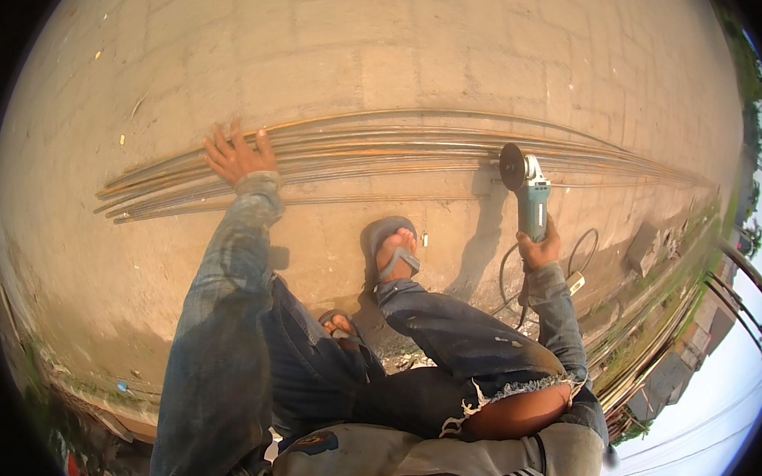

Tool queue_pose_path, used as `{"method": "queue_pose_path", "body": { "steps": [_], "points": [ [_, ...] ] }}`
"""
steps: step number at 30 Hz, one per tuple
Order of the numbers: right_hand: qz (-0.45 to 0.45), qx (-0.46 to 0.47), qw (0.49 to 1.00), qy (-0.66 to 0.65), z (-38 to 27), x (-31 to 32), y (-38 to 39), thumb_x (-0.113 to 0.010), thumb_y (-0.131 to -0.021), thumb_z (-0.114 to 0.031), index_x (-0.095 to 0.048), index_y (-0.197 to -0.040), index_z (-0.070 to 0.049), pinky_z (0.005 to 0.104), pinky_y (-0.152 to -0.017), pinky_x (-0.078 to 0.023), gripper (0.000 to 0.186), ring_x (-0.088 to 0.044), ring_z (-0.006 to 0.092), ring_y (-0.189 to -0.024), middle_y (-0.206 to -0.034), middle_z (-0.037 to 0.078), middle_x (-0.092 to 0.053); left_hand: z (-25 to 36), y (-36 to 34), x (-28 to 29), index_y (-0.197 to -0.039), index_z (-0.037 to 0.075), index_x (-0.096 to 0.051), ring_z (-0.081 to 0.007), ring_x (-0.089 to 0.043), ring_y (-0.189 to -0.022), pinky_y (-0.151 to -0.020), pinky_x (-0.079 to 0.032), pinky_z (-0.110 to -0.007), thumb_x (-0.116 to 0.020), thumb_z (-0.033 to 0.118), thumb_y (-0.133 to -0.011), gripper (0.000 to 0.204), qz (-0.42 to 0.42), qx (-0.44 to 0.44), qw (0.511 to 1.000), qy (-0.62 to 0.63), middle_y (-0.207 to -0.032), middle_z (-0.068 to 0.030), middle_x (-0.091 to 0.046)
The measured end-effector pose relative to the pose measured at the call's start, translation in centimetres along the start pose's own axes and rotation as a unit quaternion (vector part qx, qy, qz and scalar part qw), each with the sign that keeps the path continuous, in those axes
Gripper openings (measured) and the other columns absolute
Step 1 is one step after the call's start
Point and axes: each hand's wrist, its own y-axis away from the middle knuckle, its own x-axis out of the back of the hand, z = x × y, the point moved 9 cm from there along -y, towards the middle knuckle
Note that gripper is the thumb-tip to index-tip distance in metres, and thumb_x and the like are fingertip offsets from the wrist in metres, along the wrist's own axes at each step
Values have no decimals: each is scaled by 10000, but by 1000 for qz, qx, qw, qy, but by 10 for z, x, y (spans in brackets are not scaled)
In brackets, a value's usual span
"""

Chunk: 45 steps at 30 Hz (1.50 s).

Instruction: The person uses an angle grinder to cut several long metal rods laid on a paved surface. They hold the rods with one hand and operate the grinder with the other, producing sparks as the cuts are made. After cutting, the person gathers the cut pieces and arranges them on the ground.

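1. Head cam, the only view: my left hand (240, 157) is laid on the metal rods (386, 142), fingers spread wide, not wrapped round any of them. My right hand (542, 248) is closed round the body of an angle grinder (534, 213).
2. Stepwise, I'd call this steadying the rods and lining up the grinder. Next move probably calls for a firm left hand and minding the cord (502, 274). Can't tell if the disc (512, 166) is touching or spinning.
3. Rods lie loosely bunched on the paving (365, 47), beyond my feet: long, thin, rusty brown with greyer bits, ends uneven at left.
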Motion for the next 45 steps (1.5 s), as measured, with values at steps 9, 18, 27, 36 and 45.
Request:
{"method": "queue_pose_path", "body": {
  "steps": [9,18,27,36,45],
  "points": [
    [-4,-80,995,57,-24,-3,7,-685,-640,-152,-437,-1252,-25,346,-748,-484,673,-615,266,-893,-1012,173,-610,-2,0,0,-1278,127,-452,-421,-141,-1322,-1059,-104,-564,-436,473,-857,545,6,5,1000,12,-1384,-221,-305],
    [-7,-57,997,41,-27,-4,0,-690,-626,-154,-455,-1234,-31,353,-773,-476,664,-614,282,-914,-1011,186,-610,-3,3,-2,-1286,124,-440,-414,-111,-1332,-1065,-81,-561,-435,466,-862,544,-22,13,1000,6,-1404,-217,-268],
    [-20,-55,997,40,-30,-3,0,-690,-630,-162,-455,-1225,-33,354,-773,-476,653,-612,284,-917,-1005,185,-611,-2,0,0,-1295,124,-434,-408,-106,-1335,-1069,-75,-556,-430,471,-863,555,-16,13,1000,15,-1412,-213,-261],
    [7,-37,992,-122,-10,-10,8,-708,-670,-207,-452,-1225,1,313,-670,-506,645,-627,219,-760,-924,136,-629,-2,-2,1,-1304,131,-422,-394,-104,-1339,-1074,-86,-541,-427,475,-861,561,-39,22,999,-4,-1420,-195,-253],
    [117,-122,898,-407,17,21,3,-686,-729,-184,-514,-1036,-7,283,-532,-468,394,-576,161,-623,-805,99,-593,-13,-4,-1,-1316,128,-397,-380,-87,-1346,-1079,-69,-536,-498,454,-831,594,-32,28,998,47,-1433,-180,-224]
  ]
}}
